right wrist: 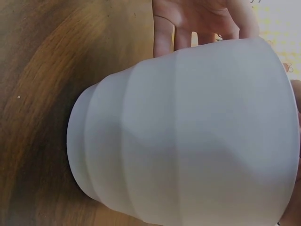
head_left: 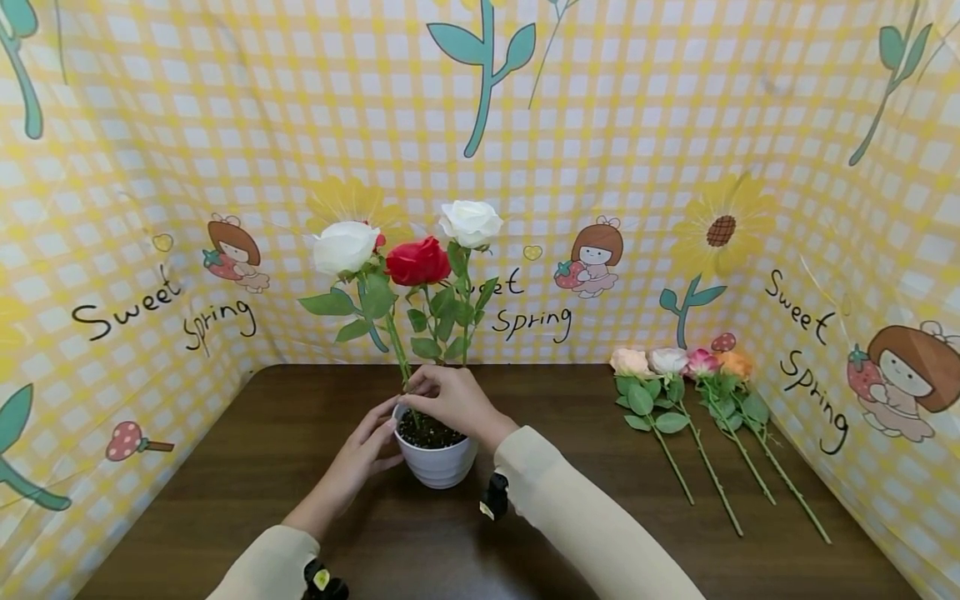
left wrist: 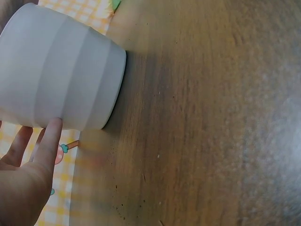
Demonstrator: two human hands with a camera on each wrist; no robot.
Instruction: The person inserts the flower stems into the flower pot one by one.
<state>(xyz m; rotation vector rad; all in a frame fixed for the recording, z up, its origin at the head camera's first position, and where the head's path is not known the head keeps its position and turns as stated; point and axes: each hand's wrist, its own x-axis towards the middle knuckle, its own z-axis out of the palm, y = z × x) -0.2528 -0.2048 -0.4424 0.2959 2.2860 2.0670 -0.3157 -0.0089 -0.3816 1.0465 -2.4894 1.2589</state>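
A white ribbed flowerpot [head_left: 437, 468] filled with dark soil [head_left: 426, 433] stands on the table. Rising from it are a white rose [head_left: 345, 247] at left, a red rose [head_left: 418, 262] in the middle and a second white rose [head_left: 471, 222] at right. A bit of red shows behind the left white bloom. My right hand [head_left: 457, 402] reaches over the pot and pinches the left white rose's stem low down, near the rim. With fairly straight fingers, my left hand [head_left: 356, 462] touches the pot's left side; the left wrist view shows its fingertips [left wrist: 55, 125] against the wall.
On the right of the brown table [head_left: 585, 500] lie several cut roses side by side: a peach rose [head_left: 630, 362], a pale rose [head_left: 669, 360], a pink rose [head_left: 702, 362] and an orange rose [head_left: 735, 364]. Yellow checked cloth [head_left: 300, 100] surrounds the table at back and sides.
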